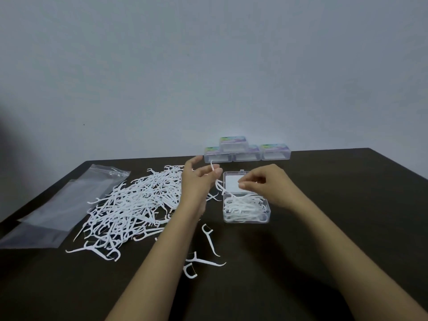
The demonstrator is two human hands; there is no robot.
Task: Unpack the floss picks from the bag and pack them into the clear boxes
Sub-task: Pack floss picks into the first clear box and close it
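Left hand (199, 181) raised over the far right edge of the pile of floss picks (129, 209), grip pinching one white floss pick (212, 167) between thumb and fingertips, with the pick hanging down toward the left wall of the open clear box (246, 216). Right hand (266, 185) just above that box's flipped-back lid (231, 184), fingertips drawn together; too blurred to tell whether this grip holds anything. Inside the open box, a loose layer of white picks, too tangled to count. Along the far edge of the dark tabletop (335, 205), close to the wall (208, 66), four closed clear boxes (275, 152): three in a row, touching or nearly so, and one stacked on top over the two on the left. One clear plastic bag (58, 205) lying flat at the left, reaching the tabletop's left edge, with the pile between it and the arms. Three loose picks (209, 239) near the front, between the forearms and apart from the pile. Bare tabletop to the right of the open box and across the near foreground.
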